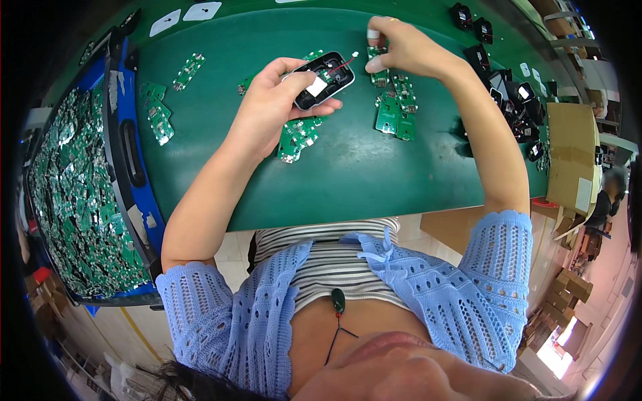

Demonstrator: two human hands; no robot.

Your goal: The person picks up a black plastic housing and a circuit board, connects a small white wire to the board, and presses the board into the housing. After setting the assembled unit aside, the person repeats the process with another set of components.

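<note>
My left hand (277,90) is closed round a black plastic housing (326,81), its open side up. Inside lie a white block (316,87) and thin wires, and a red lead with a white plug (355,55) sticks out over the rim. Farther right, my right hand (401,50) pinches a green circuit board (378,75) between thumb and fingers; two of its fingertips are wrapped in white. Right below that board lie several more circuit boards (396,113). Another cluster of boards (297,137) rests under and near my left hand.
A blue and black crate (137,154) full of green boards stands at the left. Loose boards (158,117) lie beside it on the green table (281,194). Black housings (515,100) are heaped at the right, next to a cardboard box (572,157). White flat pieces (202,11) lie at the far edge.
</note>
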